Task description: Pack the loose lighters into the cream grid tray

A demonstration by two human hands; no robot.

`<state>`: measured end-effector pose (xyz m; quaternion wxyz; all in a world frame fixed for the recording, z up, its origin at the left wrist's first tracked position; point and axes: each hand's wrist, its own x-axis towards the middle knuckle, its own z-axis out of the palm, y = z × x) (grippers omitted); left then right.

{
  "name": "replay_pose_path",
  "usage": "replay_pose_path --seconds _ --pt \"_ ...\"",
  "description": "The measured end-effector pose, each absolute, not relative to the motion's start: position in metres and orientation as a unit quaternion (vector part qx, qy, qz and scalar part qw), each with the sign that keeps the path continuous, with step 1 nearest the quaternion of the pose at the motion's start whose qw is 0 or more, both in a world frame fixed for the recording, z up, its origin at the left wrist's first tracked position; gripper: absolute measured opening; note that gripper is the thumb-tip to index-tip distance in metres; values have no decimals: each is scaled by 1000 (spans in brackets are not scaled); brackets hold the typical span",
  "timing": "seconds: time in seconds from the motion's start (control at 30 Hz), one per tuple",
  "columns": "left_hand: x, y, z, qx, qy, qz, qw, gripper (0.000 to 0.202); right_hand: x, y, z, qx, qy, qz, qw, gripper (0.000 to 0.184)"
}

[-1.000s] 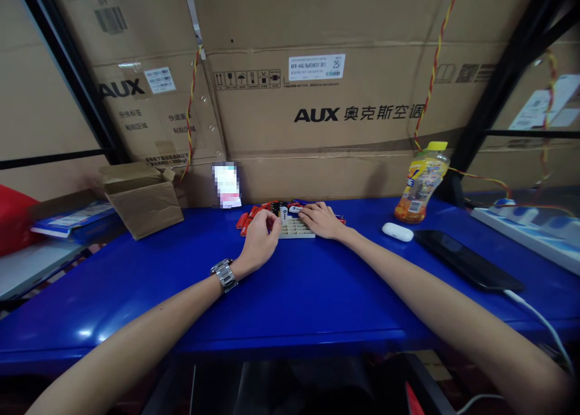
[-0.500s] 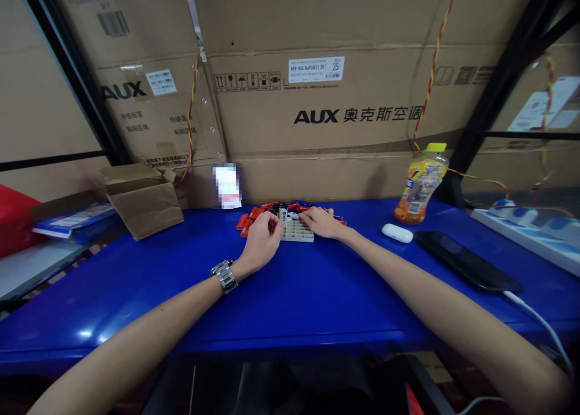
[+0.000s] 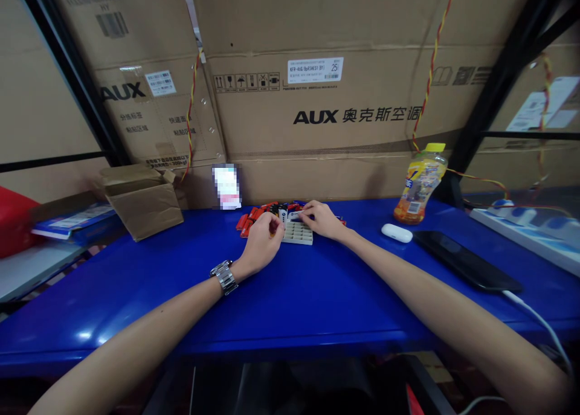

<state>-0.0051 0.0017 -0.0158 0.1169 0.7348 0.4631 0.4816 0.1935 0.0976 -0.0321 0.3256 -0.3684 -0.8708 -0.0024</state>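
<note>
My left hand (image 3: 263, 241) is curled with thumb and fingertips together at the left edge of a pale gridded tray (image 3: 298, 234). Whatever those fingers hold is hidden. My right hand (image 3: 324, 219) reaches over the tray's far right corner, its fingertips pinched on the end of a white battery (image 3: 294, 214) that lies sideways. Another white battery (image 3: 283, 214) stands upright by the tray's back left corner. Red batteries (image 3: 247, 223) and several dark ones are heaped behind the tray and both hands. The tray's near cells look unfilled.
On the right are a drink bottle (image 3: 419, 185), a white earbud case (image 3: 397, 233), a black phone (image 3: 466, 261) on a cable and a power strip (image 3: 530, 237). A small cardboard box (image 3: 142, 206) and a lit, blurred screen (image 3: 227, 186) stand left, before large cartons.
My right hand has drawn back slightly and its fingers have bunched together, so the sideways white battery shows at their tips. My left hand has barely moved.
</note>
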Motion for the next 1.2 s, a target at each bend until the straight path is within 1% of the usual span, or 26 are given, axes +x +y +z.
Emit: replay_pose_path --seconds 0.13,0.2,0.27,0.4,0.5,0.6,0.7,0.77,0.83,0.93,1.0,1.03,1.1,1.13,1.2 --pt "-5 1 -16 749 455 468 115 10 193 93 -23 -374 -839 -31 393 29" --pt "-5 0 -15 752 454 462 119 13 192 90 -18 -369 -828 -29 422 23" --pt "-5 0 -16 754 456 451 144 19 189 86 -14 -362 -808 -10 465 17" --pt "-4 2 -20 739 442 434 265 35 177 71 -10 -335 -735 93 582 9" --pt "-3 5 -24 713 405 454 348 40 165 57 -11 -290 -712 207 605 9" --pt "-2 7 -25 681 380 513 359 36 155 48 -17 -248 -712 305 582 13" --pt "-2 7 -22 654 400 571 293 30 150 43 -19 -230 -715 386 536 22" --pt "-3 6 -20 649 422 583 249 26 151 42 -18 -229 -730 402 503 27" --pt "-4 5 -18 641 427 590 243 24 155 42 -14 -251 -762 350 483 27" --pt "-3 2 -15 614 400 616 291 23 164 45 -13 -329 -820 161 439 21" --pt "-1 0 -13 590 376 637 323 26 170 48 -16 -377 -852 41 361 21" --pt "1 -1 -12 579 364 648 335 28 172 50 -18 -389 -866 9 314 23" --pt "3 -2 -9 563 344 661 358 33 174 54 -23 -386 -891 -7 240 28" --pt "3 -3 -9 560 338 658 373 36 174 55 -25 -372 -902 1 221 29" --pt "3 -3 -9 564 347 632 402 44 173 58 -28 -326 -921 27 212 31"
